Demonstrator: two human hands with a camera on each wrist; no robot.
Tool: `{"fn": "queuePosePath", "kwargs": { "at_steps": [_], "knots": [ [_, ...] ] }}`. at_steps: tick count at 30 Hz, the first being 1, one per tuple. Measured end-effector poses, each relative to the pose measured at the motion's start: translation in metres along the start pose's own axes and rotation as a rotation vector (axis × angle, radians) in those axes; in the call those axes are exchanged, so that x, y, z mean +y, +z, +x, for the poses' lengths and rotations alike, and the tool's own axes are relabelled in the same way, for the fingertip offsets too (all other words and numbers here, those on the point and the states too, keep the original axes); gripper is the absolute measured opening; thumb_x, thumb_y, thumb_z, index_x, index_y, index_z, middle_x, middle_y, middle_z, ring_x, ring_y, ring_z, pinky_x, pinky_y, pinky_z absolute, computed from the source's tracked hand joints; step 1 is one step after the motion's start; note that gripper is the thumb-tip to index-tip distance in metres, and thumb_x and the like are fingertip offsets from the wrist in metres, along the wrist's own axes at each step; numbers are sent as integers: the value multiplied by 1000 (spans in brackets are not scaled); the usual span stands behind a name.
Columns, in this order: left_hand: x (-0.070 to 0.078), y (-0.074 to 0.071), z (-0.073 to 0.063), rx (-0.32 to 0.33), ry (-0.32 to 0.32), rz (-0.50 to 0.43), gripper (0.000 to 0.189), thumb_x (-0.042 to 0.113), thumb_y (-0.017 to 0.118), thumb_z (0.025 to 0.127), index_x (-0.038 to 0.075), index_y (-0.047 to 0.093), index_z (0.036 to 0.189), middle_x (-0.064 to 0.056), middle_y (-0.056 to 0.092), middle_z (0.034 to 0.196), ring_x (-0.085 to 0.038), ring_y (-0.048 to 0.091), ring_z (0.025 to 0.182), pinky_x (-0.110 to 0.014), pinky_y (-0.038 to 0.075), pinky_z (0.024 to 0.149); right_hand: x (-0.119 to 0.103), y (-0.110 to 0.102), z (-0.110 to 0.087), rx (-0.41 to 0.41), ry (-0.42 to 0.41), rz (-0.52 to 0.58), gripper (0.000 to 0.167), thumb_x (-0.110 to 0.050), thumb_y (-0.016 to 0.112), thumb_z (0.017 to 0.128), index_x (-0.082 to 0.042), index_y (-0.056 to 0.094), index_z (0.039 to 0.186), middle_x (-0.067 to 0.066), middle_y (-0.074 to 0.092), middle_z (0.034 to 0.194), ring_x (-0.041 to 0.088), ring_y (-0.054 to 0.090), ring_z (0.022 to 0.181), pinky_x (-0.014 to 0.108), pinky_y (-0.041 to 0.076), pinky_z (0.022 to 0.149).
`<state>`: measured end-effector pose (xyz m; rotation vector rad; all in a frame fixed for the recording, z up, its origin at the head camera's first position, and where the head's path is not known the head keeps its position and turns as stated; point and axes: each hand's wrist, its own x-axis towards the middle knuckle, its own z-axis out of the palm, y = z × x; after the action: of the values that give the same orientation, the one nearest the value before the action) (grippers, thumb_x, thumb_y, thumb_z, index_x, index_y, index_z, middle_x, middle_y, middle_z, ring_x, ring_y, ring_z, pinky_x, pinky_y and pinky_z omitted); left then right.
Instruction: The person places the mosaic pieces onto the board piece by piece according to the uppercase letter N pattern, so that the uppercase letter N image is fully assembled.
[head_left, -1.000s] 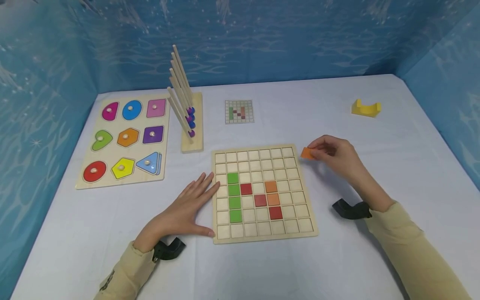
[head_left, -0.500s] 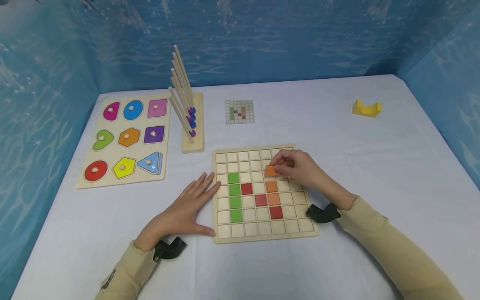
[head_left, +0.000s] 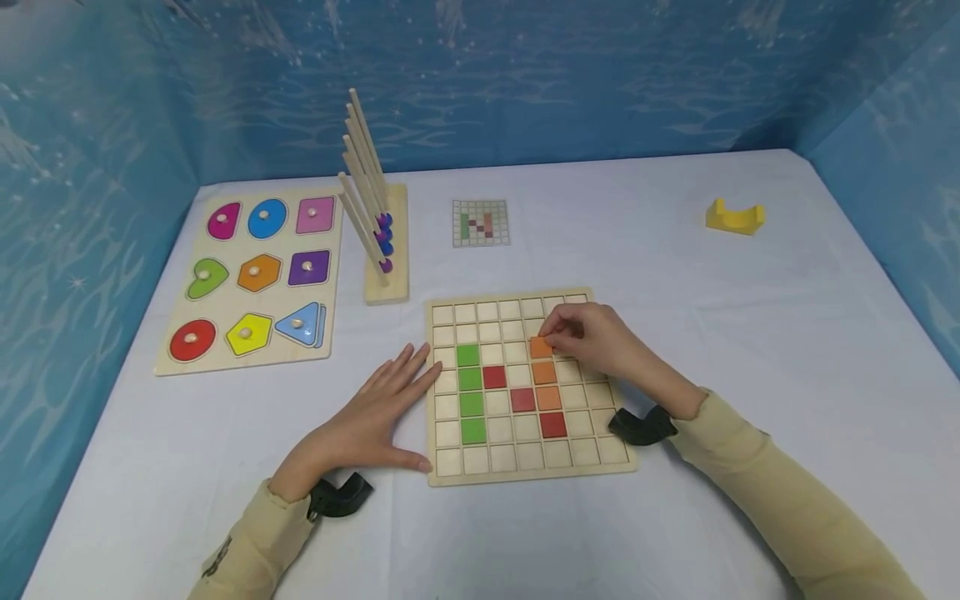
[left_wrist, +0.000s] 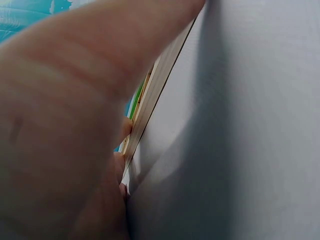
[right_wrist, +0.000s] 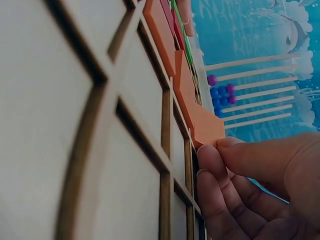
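A wooden grid board [head_left: 528,456] lies on the white table with colored square tiles in some of its cells. My right hand [head_left: 596,337] pinches an orange tile [head_left: 539,347] between thumb and fingers, over the cell above two other orange tiles [head_left: 546,386]. In the right wrist view the pinched tile [right_wrist: 207,125] stands tilted against the grid. With its fingers spread, my left hand [head_left: 367,421] rests along the board's left edge, fingertips and thumb touching the frame. A column of green tiles [head_left: 471,404] and several red tiles [head_left: 522,400] sit in other cells.
Behind the board lies a small pattern card [head_left: 481,223]. A knobbed shape puzzle [head_left: 217,312] is at the left, beside a wooden stand [head_left: 397,287] of upright pegs with purple and blue beads. A yellow block [head_left: 734,218] stands at the back right.
My right hand has carried the orange tile leftward from beside the board to over the grid, then lowered it slightly toward the cell. My left hand has stayed in place.
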<state>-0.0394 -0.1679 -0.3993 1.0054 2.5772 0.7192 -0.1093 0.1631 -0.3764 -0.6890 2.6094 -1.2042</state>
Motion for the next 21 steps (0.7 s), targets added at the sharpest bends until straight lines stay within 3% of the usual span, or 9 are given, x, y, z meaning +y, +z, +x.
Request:
{"fn": "queuePosePath", "kwargs": {
  "at_steps": [12,21],
  "knots": [
    [-2,2,0,5,2,-4,117,58,78,64,7,16,150,-9,-2,156,-25,-8,140,-43,0,111,-1,3,-4,18,-50,-44,10,-3,72,82,-7,69,91,-3,60,80,12,55,70,29,48,62],
    [-1,0,0,-7,-5,-1,118,57,78,64,7,16,150,-9,-3,156,-24,-9,140,-43,0,111,-4,7,-10,-57,-61,-35,43,-15,79,77,-3,61,114,6,50,92,15,47,72,29,44,63]
  ]
}}
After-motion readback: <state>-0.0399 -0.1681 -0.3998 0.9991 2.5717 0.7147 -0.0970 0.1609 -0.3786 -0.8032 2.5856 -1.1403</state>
